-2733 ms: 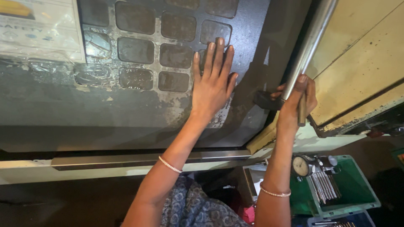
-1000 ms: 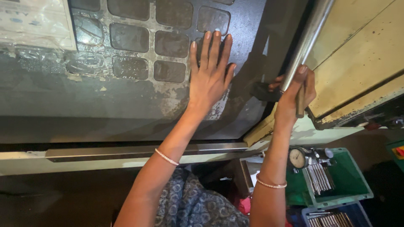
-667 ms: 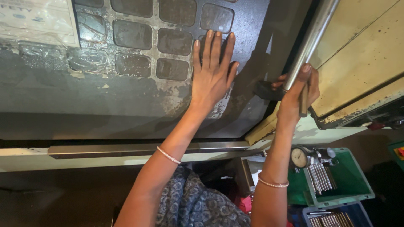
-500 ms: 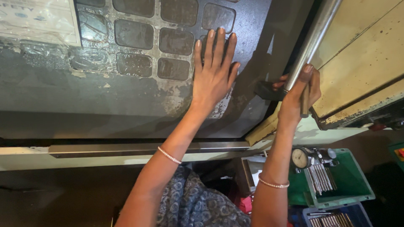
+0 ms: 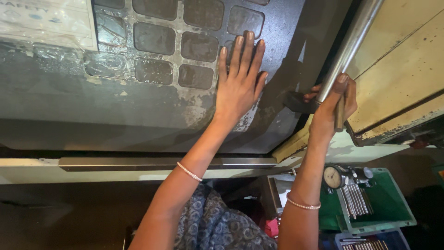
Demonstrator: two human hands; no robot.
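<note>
My left hand [image 5: 239, 81] lies flat with fingers spread on a dark, worn machine panel [image 5: 115, 115], beside a grid of dark square pads [image 5: 185, 32]. My right hand [image 5: 332, 105] is wrapped around the lower end of a long shiny metal bar handle [image 5: 354, 39] at the edge of a cream-coloured door [image 5: 407, 69]. A black bracket [image 5: 298, 103] sits just left of that hand. Both wrists wear thin bracelets.
A plastic-covered paper sheet [image 5: 46, 23] is stuck at the panel's top left. A metal rail [image 5: 138, 163] runs along the panel's lower edge. Below right, a green tray [image 5: 393, 208] holds a dial gauge [image 5: 333, 177] and several metal pins; a blue tray [image 5: 370, 240] lies beneath.
Both hands keep their places; the left hand stays flat on the panel and the right stays on the bar. Only the view has shifted slightly.
</note>
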